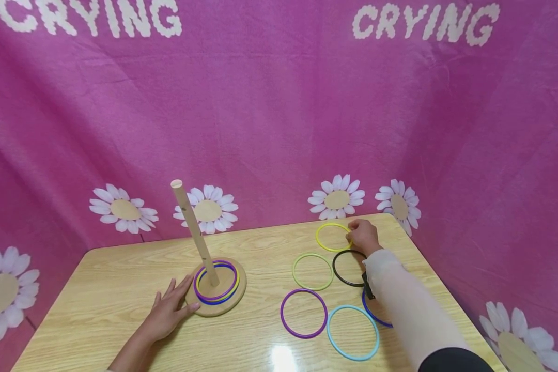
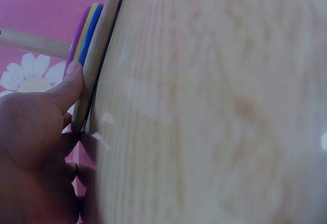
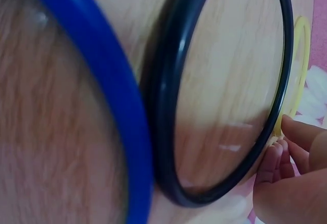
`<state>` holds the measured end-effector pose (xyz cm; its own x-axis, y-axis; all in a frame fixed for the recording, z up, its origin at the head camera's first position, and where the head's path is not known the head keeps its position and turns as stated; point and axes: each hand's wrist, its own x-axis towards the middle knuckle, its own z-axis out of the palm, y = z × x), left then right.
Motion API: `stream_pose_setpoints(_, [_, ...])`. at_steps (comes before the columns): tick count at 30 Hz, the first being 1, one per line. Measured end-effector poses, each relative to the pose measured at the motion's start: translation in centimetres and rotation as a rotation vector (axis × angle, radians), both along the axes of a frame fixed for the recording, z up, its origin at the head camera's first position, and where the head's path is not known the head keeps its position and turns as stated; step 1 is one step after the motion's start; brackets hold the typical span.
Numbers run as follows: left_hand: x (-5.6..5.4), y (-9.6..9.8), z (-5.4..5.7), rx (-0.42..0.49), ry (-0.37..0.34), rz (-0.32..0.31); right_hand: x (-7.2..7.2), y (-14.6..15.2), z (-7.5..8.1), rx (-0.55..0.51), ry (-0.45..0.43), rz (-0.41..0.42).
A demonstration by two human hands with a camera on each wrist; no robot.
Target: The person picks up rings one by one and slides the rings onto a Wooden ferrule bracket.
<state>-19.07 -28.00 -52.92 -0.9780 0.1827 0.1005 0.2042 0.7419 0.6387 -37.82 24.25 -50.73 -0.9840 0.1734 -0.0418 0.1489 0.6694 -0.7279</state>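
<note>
At the back right of the table, my right hand (image 1: 364, 236) pinches the near-right edge of a yellow ring (image 1: 317, 236) between thumb and fingers. The ring lies flat or nearly so, close to the table's back edge. My left hand (image 1: 166, 312) rests at the left side of a round wooden base (image 1: 242, 289), fingers spread and thumb on its rim. In the left wrist view the thumb touches the base's edge beside the stacked rings. From the base rises a wooden peg (image 1: 192, 227), leaning left in the head view. Purple (image 1: 236, 279), yellow and blue rings lie around its foot.
Loose rings lie on the table's right: light green (image 1: 293, 271), black (image 1: 334, 267), purple (image 1: 281, 312), light blue (image 1: 328, 333) and dark blue (image 1: 376, 319), partly under my right forearm. A pink flowered cloth (image 1: 269, 129) hangs behind and beside the table (image 1: 265, 248).
</note>
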Motion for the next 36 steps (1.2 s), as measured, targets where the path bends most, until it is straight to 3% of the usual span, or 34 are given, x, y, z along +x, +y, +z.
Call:
stream_pose_setpoints(10, [0.1, 0.0, -0.1, 0.002, -0.007, -0.001, -0.6, 0.2, 0.1, 0.098, -0.012, 0.011])
stream_pose_setpoints(20, [-0.1, -0.1, -0.1, 0.003, -0.008, -0.001, -1.2, 0.4, 0.1, 0.066, -0.051, -0.011])
stream_pose_setpoints(36, [-0.1, 0.0, 0.1, -0.001, -0.011, -0.002, -1.4, 0.5, -0.5, 0.013, -0.004, -0.052])
